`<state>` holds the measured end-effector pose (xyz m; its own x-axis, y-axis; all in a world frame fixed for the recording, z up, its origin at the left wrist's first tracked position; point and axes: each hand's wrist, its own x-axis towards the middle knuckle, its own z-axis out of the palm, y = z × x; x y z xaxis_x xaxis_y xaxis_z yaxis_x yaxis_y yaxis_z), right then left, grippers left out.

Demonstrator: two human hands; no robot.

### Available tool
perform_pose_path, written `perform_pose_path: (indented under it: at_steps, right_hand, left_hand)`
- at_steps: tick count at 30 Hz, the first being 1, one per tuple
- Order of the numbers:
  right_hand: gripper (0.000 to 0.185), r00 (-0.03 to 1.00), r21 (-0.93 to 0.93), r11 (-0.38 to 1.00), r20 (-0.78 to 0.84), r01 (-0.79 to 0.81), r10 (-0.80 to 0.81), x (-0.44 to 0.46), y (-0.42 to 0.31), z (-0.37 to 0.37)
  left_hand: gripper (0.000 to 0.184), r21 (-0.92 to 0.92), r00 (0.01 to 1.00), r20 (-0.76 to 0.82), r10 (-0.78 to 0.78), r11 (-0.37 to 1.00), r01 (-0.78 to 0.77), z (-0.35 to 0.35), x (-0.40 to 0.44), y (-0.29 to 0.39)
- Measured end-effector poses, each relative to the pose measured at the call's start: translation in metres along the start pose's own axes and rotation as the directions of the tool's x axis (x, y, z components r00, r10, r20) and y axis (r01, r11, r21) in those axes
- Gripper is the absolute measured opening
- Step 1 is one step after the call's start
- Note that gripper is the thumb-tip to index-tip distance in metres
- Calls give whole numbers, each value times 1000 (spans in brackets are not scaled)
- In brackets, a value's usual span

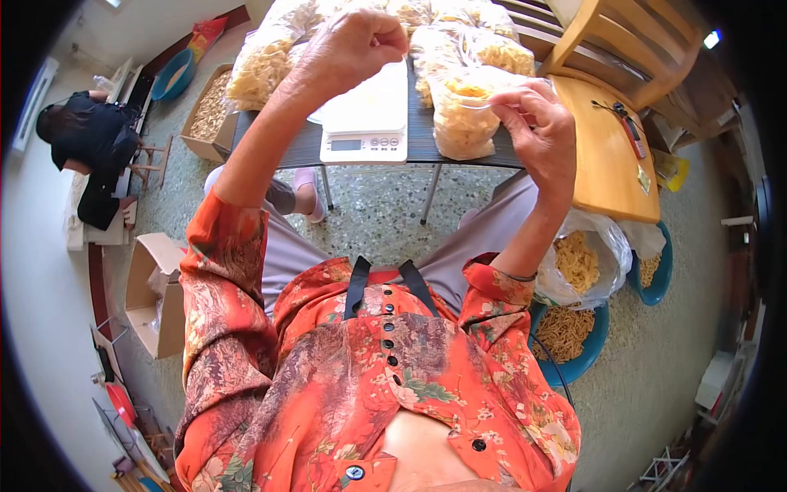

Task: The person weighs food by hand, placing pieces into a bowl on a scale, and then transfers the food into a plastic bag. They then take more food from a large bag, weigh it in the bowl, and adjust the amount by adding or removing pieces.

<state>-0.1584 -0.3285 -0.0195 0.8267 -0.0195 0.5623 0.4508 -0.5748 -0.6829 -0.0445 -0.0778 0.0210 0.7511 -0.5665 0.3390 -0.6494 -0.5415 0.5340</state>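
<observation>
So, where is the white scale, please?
In the head view, the scale sits upper centre on the table, left of the bag at the right hand.

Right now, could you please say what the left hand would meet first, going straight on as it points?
The left hand would probably meet a clear plastic bag of yellowish pieces, though depth is unclear.
</observation>
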Motion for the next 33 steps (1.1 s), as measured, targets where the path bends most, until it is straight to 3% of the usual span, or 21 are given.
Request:
perform_pose_path:
  at_steps: [1, 3, 6, 9, 11, 18, 23, 26, 33]
  right_hand:
    - [7, 1000, 8, 1000, 5, 5, -5, 0, -2, 0]
    - [7, 1000, -27, 1000, 15, 4, -4, 0, -5, -1]
    - [6, 1000, -36, 999, 19, 9, -8, 1, -5, 0]
    - [7, 1000, -34, 999, 22, 21, -20, 2, -3, 1]
    - [7, 1000, -16, 1000, 15, -3, 4, 2, -4, 2]
    - [8, 999, -30, 1000, 36, -7, 8, 3, -7, 5]
    - [8, 999, -2, 1000, 39, -19, 19, 3, -5, 6]
    - [8, 999, -12, 1000, 35, -8, 8, 3, -6, 6]
    - [8, 999, -34, 999, 46, 1, 1, 3, -3, 7]
  left_hand:
    - [16, 7, 1000, -5, -7, 1000, 7, -2, -3, -12]
    - [19, 301, 966, 172, -192, 944, 134, -1, -10, -36]
    - [34, 336, 908, 243, -343, 907, 253, 8, -18, -64]
    - [46, 443, 955, 149, -258, 881, 169, 22, -26, -84]
    - [52, 431, 939, 168, -302, 879, 205, 27, -23, -86]
    - [46, 315, 917, 203, -344, 909, 272, 40, -15, -79]
    - [17, 290, 947, 190, -259, 936, 197, 49, -11, -82]
    - [9, 277, 952, 176, -252, 940, 197, 50, -8, -80]
    - [7, 289, 933, 170, -316, 922, 259, 52, -3, -79]
